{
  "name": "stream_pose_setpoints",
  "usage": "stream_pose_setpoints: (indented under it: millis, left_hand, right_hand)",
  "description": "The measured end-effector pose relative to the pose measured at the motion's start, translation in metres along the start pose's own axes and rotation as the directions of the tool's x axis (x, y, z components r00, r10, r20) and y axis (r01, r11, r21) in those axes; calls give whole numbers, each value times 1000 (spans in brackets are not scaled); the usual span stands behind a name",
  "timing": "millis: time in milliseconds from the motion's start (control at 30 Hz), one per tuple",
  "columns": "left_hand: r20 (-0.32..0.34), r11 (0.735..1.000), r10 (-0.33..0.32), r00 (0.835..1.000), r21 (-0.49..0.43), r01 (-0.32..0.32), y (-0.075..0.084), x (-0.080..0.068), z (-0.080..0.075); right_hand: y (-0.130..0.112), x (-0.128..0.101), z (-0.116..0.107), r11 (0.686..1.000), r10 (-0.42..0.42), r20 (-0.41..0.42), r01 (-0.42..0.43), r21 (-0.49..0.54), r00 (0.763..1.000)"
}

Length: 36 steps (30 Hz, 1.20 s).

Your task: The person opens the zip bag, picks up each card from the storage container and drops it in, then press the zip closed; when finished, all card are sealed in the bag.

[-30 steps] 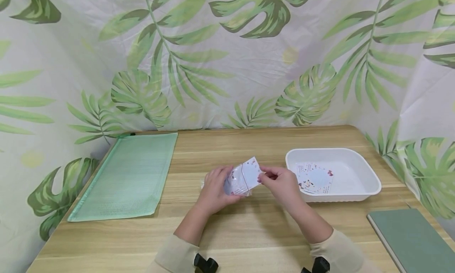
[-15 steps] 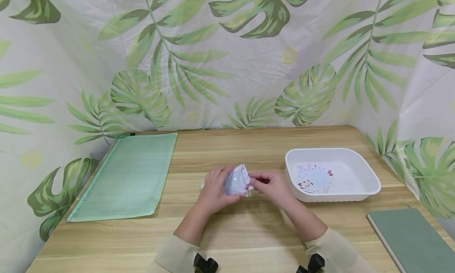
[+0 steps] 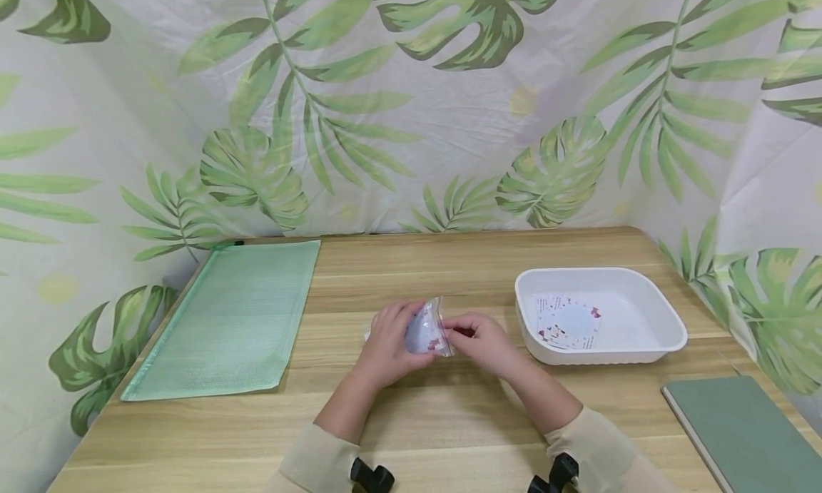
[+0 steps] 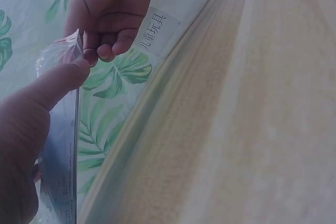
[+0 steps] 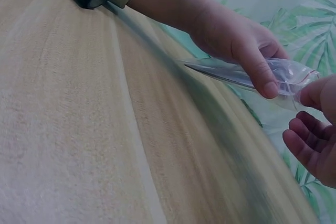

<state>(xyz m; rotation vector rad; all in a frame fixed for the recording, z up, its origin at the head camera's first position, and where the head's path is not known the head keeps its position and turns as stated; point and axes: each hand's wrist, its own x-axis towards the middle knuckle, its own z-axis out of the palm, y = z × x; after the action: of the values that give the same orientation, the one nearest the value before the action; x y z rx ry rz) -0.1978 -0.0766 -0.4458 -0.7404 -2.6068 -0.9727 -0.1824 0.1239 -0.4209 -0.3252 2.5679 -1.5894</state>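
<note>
Left hand (image 3: 388, 343) and right hand (image 3: 483, 339) both pinching a clear zip bag (image 3: 429, 330). Held just left of the white tray (image 3: 668, 329), above the wooden table (image 3: 449, 414).

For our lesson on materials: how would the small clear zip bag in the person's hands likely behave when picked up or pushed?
The clear zip bag is probably floppy: in the right wrist view its thin film crumples where the left hand and right hand pinch it. It seems light, since a fingertip hold carries it. The glossy plastic may be slippery, though the card inside likely keeps it fairly flat.
</note>
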Motion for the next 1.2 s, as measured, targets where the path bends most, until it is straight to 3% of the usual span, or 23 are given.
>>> stream_pose_setpoints:
  millis: [133,267,433,600,900,1200]
  left_hand:
    - [1,1000,-1,1000,-11,1,0,1,0]
    - [9,1000,-15,1000,-27,16,0,2,0]
    - [12,999,-29,1000,-35,29,2,2,-1]
    - [12,999,-25,1000,-24,25,2,1,-2]
    - [36,996,-64,997,-53,66,1,1,-1]
    - [41,996,-67,997,-62,69,1,1,0]
  right_hand:
    - [-2,-2,-12,999,-4,-11,5,33,1000]
    - [-2,-5,-39,1000,-3,-59,4,18,998]
    - [8,-4,-87,993,-2,-163,-17,-113,987]
    - [29,-1,-137,964,75,-234,-131,-231,969]
    - [67,-5,-194,883,316,-158,-351,-313,936]
    - [95,-9,-211,808,427,-96,-427,-405,899]
